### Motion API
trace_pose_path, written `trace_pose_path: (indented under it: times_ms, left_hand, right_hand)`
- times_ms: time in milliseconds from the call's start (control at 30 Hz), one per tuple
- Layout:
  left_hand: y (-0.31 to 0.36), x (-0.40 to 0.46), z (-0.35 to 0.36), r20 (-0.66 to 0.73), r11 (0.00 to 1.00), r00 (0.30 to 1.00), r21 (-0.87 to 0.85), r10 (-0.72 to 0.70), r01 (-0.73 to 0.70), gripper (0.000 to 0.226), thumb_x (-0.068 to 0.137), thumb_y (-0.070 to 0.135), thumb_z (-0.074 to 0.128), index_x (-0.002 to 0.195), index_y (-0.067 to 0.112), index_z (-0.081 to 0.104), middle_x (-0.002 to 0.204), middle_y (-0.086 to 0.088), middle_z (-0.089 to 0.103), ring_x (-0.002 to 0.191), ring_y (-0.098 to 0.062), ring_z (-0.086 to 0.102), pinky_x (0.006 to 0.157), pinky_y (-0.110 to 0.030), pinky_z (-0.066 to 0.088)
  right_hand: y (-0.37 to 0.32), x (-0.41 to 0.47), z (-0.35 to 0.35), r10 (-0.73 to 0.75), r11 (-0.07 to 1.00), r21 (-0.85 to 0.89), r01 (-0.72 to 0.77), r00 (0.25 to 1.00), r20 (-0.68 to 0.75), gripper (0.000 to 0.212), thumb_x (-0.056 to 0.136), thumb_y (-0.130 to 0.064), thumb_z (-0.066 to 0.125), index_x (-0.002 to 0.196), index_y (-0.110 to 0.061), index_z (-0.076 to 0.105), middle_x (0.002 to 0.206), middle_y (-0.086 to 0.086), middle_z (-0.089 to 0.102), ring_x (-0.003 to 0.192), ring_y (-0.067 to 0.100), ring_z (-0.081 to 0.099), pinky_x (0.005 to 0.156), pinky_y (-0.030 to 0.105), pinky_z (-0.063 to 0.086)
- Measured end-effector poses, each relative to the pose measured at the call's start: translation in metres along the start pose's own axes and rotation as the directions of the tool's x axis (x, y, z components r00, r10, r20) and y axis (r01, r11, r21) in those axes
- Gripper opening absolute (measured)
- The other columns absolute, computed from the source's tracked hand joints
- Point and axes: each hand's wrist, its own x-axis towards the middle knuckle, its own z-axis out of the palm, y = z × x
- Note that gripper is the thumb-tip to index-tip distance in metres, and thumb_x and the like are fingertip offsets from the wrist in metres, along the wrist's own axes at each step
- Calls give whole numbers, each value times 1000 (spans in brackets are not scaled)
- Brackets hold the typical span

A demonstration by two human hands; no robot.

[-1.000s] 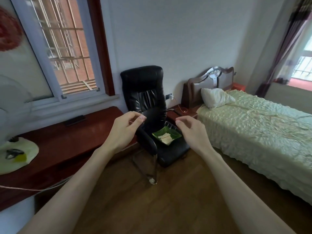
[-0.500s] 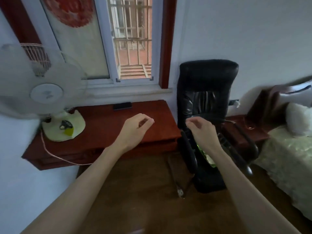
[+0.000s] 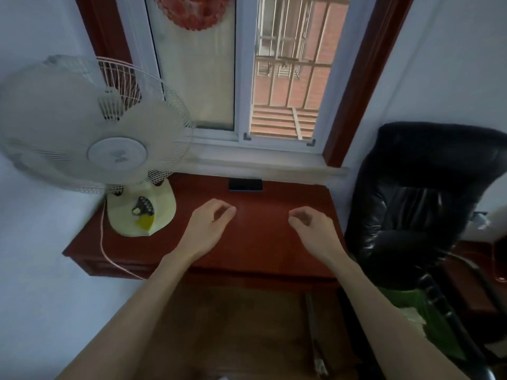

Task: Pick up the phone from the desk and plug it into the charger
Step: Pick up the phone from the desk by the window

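A: Status? Where's the flat black rectangular phone (image 3: 245, 185)?

B: Lying flat at the back of the dark red wooden desk (image 3: 263, 242), just under the grey windowsill (image 3: 263, 165), right of the white table fan (image 3: 90, 124). Untouched.

A: Hands?

B: Left hand (image 3: 210, 229) and right hand (image 3: 315, 229) hover over the desk, short of the phone. Fingers loosely curled, narrow gap, holding nothing. Step looks like the approach to pickup.

A: Next?

B: Reach forward to the phone, spread the fingers, grip its edges. Charger not visible here.

A: Versus half a second ago?

B: View has swung left; the desk is now centred and closer, the black leather office chair (image 3: 428, 204) pushed to the right.
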Motion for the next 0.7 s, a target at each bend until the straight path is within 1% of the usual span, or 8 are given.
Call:
trace_pose_path:
  times_ms: [100,200,300,367,433,500,567,700]
  left_hand:
    - [-18,55,4,23,999,999,-34,-26,27,20,97,31,56,103,18,71,104,6,68,98,-7,61,78,-9,38]
    - [-38,101,10,71,998,996,-50,-45,49,24,98,34,55,108,16,69,107,7,65,99,-5,59,79,-11,39]
    - [-61,137,19,70,992,992,-72,-103,108,20,98,33,55,106,19,67,105,7,64,96,-3,58,78,-12,40]
    - [-76,154,27,76,985,986,-73,-148,153,18,98,31,55,104,18,66,104,4,65,94,-5,59,77,-13,42]
    - [-90,171,35,89,983,982,-57,-169,174,17,98,30,56,103,17,66,104,2,65,94,-9,61,78,-17,45]
    - [-105,192,42,107,983,978,-21,-177,180,18,98,30,55,103,17,66,104,2,65,94,-9,61,77,-16,44]
    - [-118,215,48,120,982,974,23,-191,189,19,98,31,54,104,18,66,104,2,65,94,-9,61,77,-16,43]
    - [-137,258,64,135,972,967,124,-217,201,19,99,29,53,102,16,66,102,2,63,90,-9,60,73,-14,42]
  right_hand:
    - [-6,50,11,23,998,-62,-22,999,27,24,97,-27,60,118,-19,68,104,-11,65,104,8,62,71,6,37]
    - [-6,94,23,43,994,-98,-39,998,35,23,96,-27,59,117,-20,68,103,-11,65,99,5,60,71,5,36]
    - [0,132,36,54,991,-124,-48,998,46,22,96,-26,60,116,-20,68,101,-11,66,97,5,61,73,7,38]
    - [6,156,47,84,989,-127,-74,994,69,23,96,-26,60,116,-19,69,100,-11,66,98,6,63,74,10,40]
    - [13,178,59,99,986,-143,-83,989,109,23,97,-26,59,118,-19,67,100,-12,64,95,4,61,72,8,38]
    - [20,203,69,105,986,-147,-83,983,149,25,98,-26,58,121,-19,65,105,-11,65,95,3,59,71,7,37]
    - [26,230,79,109,986,-141,-84,977,185,27,98,-27,58,123,-20,64,110,-10,65,98,5,59,75,11,39]
    - [42,286,96,104,982,-178,-63,967,232,28,97,-26,57,123,-19,63,113,-5,67,102,11,61,85,23,45]
